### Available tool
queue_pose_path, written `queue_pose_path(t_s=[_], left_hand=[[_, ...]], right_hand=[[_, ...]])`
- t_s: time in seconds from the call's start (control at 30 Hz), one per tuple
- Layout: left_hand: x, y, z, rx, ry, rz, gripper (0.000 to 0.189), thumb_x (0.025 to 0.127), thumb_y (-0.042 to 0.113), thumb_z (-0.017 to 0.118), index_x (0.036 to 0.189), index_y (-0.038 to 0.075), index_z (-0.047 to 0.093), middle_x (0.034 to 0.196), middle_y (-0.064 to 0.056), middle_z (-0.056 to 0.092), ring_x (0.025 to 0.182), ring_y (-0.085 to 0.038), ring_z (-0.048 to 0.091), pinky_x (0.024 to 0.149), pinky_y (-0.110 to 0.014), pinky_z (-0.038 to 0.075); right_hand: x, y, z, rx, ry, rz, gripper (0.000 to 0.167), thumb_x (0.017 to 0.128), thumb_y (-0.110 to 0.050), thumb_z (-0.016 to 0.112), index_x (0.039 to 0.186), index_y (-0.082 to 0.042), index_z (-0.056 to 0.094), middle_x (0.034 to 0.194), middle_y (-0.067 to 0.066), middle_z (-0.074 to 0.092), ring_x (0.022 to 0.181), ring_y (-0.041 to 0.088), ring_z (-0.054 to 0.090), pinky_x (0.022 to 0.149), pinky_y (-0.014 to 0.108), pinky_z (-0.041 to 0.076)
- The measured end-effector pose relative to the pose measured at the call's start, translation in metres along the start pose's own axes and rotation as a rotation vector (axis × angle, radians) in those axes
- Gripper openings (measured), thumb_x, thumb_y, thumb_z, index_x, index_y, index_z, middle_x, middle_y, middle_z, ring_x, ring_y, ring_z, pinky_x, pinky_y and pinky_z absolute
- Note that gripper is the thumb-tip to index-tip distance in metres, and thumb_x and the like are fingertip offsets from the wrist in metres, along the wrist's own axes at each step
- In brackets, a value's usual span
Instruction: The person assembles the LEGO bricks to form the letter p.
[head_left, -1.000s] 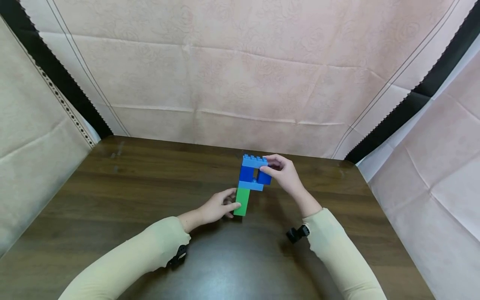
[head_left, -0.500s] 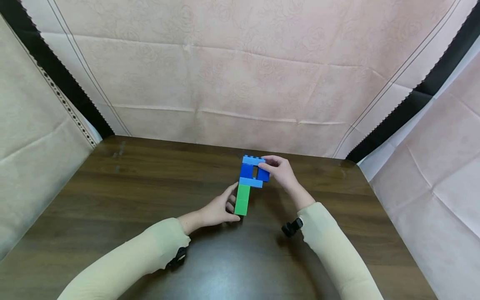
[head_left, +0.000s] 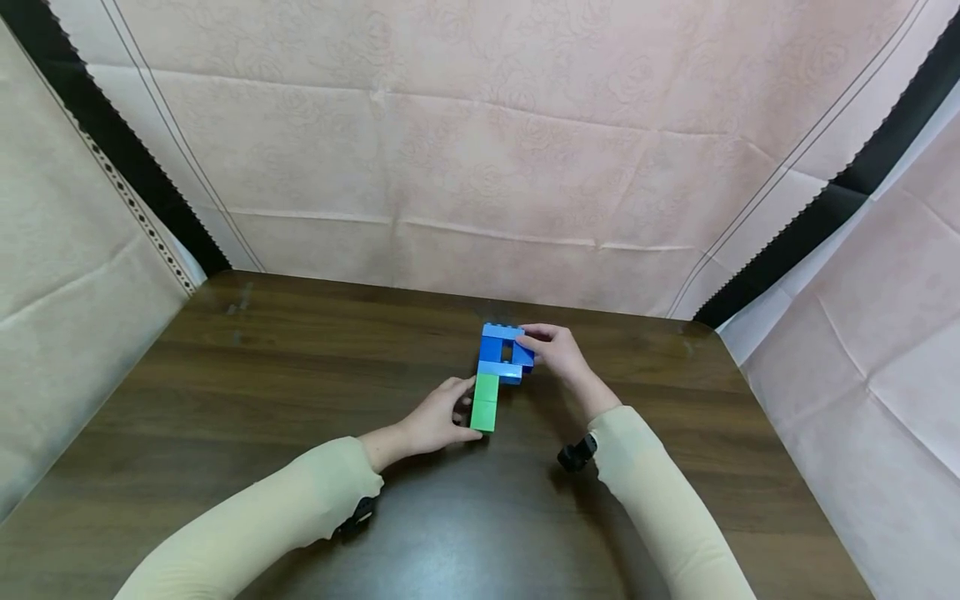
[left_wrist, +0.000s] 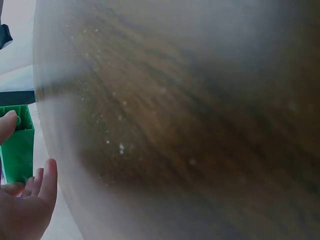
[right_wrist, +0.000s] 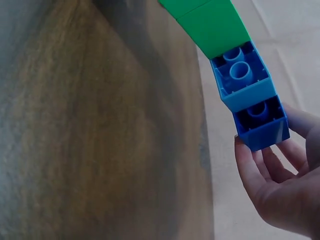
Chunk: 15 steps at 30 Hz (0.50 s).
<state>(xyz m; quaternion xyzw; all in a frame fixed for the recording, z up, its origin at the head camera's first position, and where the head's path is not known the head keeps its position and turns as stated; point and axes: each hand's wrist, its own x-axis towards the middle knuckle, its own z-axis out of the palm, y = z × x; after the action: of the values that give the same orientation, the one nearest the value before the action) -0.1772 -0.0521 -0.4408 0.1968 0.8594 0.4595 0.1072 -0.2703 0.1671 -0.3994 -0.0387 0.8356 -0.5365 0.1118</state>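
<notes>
A built piece of toy building bricks is held between both hands, over the table. Two green bricks (head_left: 485, 402) form its lower part, and a ring of light blue bricks (head_left: 500, 369) and dark blue bricks (head_left: 525, 357) with a small gap sits at its far end. The left hand (head_left: 435, 421) grips the green part, thumb at its near end; in the left wrist view the thumb lies over the hollow underside of a green brick (left_wrist: 17, 155). The right hand (head_left: 558, 354) pinches the ring's right side, where the right wrist view shows a hollow dark blue brick (right_wrist: 267, 132).
A dark wooden table (head_left: 337, 333) lies under both hands. Pale patterned cloth (head_left: 450, 167) hangs behind it and at both sides, with black strips (head_left: 832, 200) at the corners. Each sleeve cuff has a small black camera (head_left: 577, 452) beneath it.
The left thumb has slid from the front of the green bricks to their near end. The blue end has tipped, and the right hand has shifted slightly left with it.
</notes>
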Motion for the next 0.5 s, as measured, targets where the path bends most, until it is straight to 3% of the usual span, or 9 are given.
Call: queue_pose_path(t_s=[0.23, 0.5], left_hand=[[0.000, -0.003, 0.001, 0.006, 0.020, -0.028, 0.081, 0.076, 0.011, 0.077, 0.142, -0.004, 0.031, 0.134, -0.017, 0.042, 0.114, -0.025, 0.051, 0.089, -0.035, 0.051], [0.003, -0.008, 0.002, 0.020, 0.039, -0.045, 0.081, 0.075, 0.009, 0.078, 0.141, -0.004, 0.032, 0.131, -0.017, 0.044, 0.114, -0.025, 0.051, 0.089, -0.036, 0.051]], right_hand=[[0.005, 0.010, 0.006, 0.040, -0.006, 0.038, 0.040, 0.092, -0.025, 0.060, 0.128, -0.007, 0.055, 0.132, 0.014, 0.054, 0.111, 0.029, 0.058, 0.098, 0.040, 0.047], [0.011, 0.018, 0.012, 0.051, 0.011, 0.056, 0.038, 0.091, -0.023, 0.061, 0.126, -0.008, 0.057, 0.131, 0.015, 0.055, 0.109, 0.028, 0.059, 0.097, 0.039, 0.047]])
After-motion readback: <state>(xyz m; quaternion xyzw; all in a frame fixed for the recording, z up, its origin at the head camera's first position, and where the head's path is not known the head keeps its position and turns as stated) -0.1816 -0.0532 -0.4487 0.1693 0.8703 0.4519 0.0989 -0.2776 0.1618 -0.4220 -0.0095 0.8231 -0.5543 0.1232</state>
